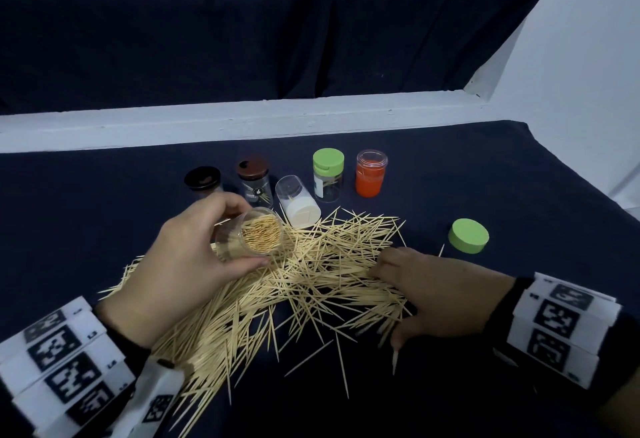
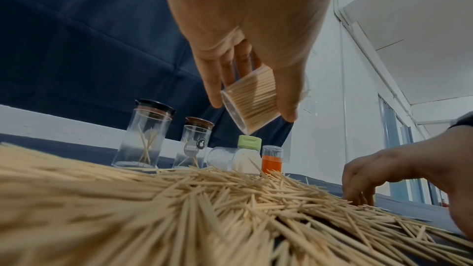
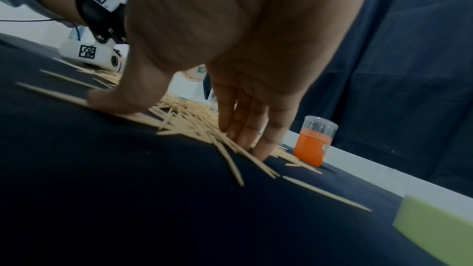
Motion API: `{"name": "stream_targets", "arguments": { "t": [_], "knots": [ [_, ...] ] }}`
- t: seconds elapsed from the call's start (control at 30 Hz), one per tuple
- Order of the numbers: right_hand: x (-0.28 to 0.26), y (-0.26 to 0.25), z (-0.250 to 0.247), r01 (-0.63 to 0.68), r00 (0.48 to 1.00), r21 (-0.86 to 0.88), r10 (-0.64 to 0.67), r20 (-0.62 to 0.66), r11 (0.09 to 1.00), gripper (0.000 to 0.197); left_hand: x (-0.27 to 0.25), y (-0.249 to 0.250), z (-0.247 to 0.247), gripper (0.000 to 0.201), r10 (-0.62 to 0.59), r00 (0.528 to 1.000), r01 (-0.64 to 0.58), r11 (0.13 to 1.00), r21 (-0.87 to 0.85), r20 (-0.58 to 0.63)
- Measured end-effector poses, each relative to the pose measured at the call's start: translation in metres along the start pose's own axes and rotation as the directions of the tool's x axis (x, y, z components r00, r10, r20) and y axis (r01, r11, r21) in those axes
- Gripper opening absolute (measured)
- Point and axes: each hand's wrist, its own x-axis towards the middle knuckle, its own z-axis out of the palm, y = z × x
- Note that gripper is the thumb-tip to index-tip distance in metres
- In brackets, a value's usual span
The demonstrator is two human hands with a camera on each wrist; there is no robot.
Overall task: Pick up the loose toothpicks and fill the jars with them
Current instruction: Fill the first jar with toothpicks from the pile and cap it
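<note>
A large heap of loose toothpicks (image 1: pixel 294 285) lies spread across the middle of a desk (image 1: pixel 485 174) covered in dark blue cloth. The left hand (image 1: pixel 180 261) holds a small clear jar (image 1: pixel 258 236) above the heap's far-left part, fingers and thumb curled round it in a firm grip; the jar is tilted, its open mouth facing the camera, and packed full of toothpicks. The right hand (image 1: pixel 433 295) rests on the heap's right edge, fingers straight and close together with tips pressing the toothpicks, thumb spread apart on the cloth. Behind the heap stands a row of jars: a black-lidded jar (image 1: pixel 202 179) and a brown-lidded jar (image 1: pixel 254 178), each with a few toothpicks inside, a clear jar with a white base (image 1: pixel 298 202) lying tipped over, a green-lidded jar (image 1: pixel 328 174) and an orange jar (image 1: pixel 371 173). A loose green lid (image 1: pixel 468 235) sits to the right, apart from the heap
</note>
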Motion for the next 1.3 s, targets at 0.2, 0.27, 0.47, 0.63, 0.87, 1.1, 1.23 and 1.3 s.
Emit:
{"name": "stream_targets", "arguments": {
  "t": [0.2,0.27,0.47,0.63,0.87,1.1,1.23,1.3],
  "knots": [
    [0.012,-0.003,0.001,0.008,0.999,-0.025,-0.009,-0.046,1.000,0.062,-0.001,0.001,-0.001,0.052,-0.005,1.000,0.004,1.000,-0.015,-0.004],
    [0.011,-0.001,0.000,0.016,0.999,-0.003,-0.016,-0.035,1.000,0.065,0.000,0.001,-0.001,0.052,-0.006,1.000,0.006,1.000,-0.019,0.000],
    [0.008,0.002,0.000,0.020,0.999,0.026,-0.018,-0.049,0.999,0.054,0.000,0.000,-0.001,0.054,0.006,1.000,-0.006,1.000,-0.008,0.008],
    [0.013,-0.004,-0.001,0.008,0.998,-0.033,-0.010,-0.065,0.999,0.039,0.000,0.000,0.000,0.051,0.010,1.000,-0.011,1.000,0.007,0.025],
    [0.023,-0.001,0.003,-0.055,0.998,-0.091,0.053,-0.023,0.994,0.027,0.001,0.000,0.000,0.051,0.000,1.000,0.000,1.000,0.017,0.018],
    [0.035,-0.014,0.008,-0.191,0.981,-0.186,0.195,0.003,0.964,0.033,0.000,0.003,-0.001,0.052,-0.022,0.999,0.022,1.000,-0.004,0.027],
    [0.036,-0.012,-0.001,-0.201,0.979,-0.063,0.202,0.002,0.978,0.023,0.001,0.003,-0.002,0.052,-0.045,0.999,0.045,0.999,-0.003,0.023],
    [0.034,-0.014,-0.012,-0.160,0.987,-0.015,0.160,-0.001,0.987,0.012,0.000,0.001,-0.004,0.052,-0.059,0.998,0.059,0.998,-0.002,0.022]
  ]
}}
